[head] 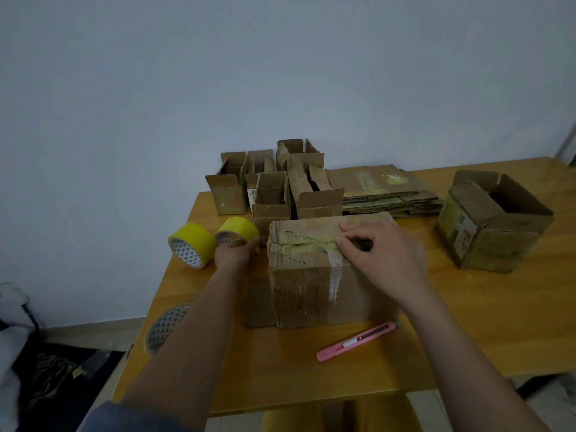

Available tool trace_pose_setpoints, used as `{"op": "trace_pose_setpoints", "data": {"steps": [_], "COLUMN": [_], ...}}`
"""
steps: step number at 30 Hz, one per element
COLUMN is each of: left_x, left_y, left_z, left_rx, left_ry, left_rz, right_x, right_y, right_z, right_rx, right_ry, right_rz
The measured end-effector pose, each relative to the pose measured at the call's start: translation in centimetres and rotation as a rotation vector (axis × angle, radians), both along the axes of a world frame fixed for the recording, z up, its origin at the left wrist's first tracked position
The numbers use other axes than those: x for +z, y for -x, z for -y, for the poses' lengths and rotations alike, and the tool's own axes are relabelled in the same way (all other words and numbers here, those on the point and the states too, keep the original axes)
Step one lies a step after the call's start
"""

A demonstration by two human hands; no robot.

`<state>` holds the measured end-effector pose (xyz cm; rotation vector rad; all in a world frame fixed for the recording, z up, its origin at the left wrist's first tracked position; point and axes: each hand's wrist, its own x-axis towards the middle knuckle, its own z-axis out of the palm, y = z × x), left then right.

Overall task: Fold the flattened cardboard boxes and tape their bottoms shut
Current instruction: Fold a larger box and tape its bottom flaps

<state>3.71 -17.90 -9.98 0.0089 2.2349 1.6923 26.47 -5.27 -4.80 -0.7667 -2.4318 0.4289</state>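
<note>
Cardboard box [314,272]: bottom up, seam half-taped.
Left hand [235,252]: fingers grip tape roll [237,229].
Right hand [378,254]: fingers curled, pinning tape end.
Advice: pull taut, centre on seam.

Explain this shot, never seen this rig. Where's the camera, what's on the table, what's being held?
No robot here: a person works with bare hands, and the one picture comes from a wide-angle camera on their head, looking down. The left hand grips a yellow tape roll. The right hand rests on top of the box in the middle, fingers at its taped seam. On the table lie a second roll, a third roll at the left edge, partly hidden by the arm, and a pink cutter. Behind are small folded boxes, a flat stack, and to the right an open box.
</note>
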Motion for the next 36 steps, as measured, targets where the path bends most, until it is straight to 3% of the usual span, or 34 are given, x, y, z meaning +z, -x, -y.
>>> {"op": "trace_pose_setpoints", "data": {"steps": [4, 12, 17, 24, 29, 36], "left_x": [-0.4, -0.1, -0.9, -1.9, -0.9, 0.4], "left_y": [0.2, -1.6, -1.5, -2.0, -2.6, -4.6], "left_z": [-0.6, 1.0, 2.3, 3.2, 3.3, 4.8], "left_rx": [0.060, 0.107, -0.014, -0.062, -0.099, -0.126], "left_ry": [-0.003, -0.431, -0.267, -0.543, -0.561, -0.603], "left_rz": [-0.109, -0.085, -0.192, -0.091, -0.207, -0.204], "right_x": [0.1, 0.3, 0.6, 0.8, 0.5, 0.9], "right_y": [0.1, 0.0, -0.3, -0.3, -0.1, -0.3], "right_z": [-0.3, -0.1, 0.3, 0.2, -0.1, 0.3], "right_rx": [0.001, 0.007, 0.013, -0.003, -0.003, -0.017], "right_ry": [-0.006, 0.008, 0.022, 0.029, 0.013, -0.002], "right_rz": [0.014, 0.007, 0.030, 0.035, 0.024, 0.060]}}
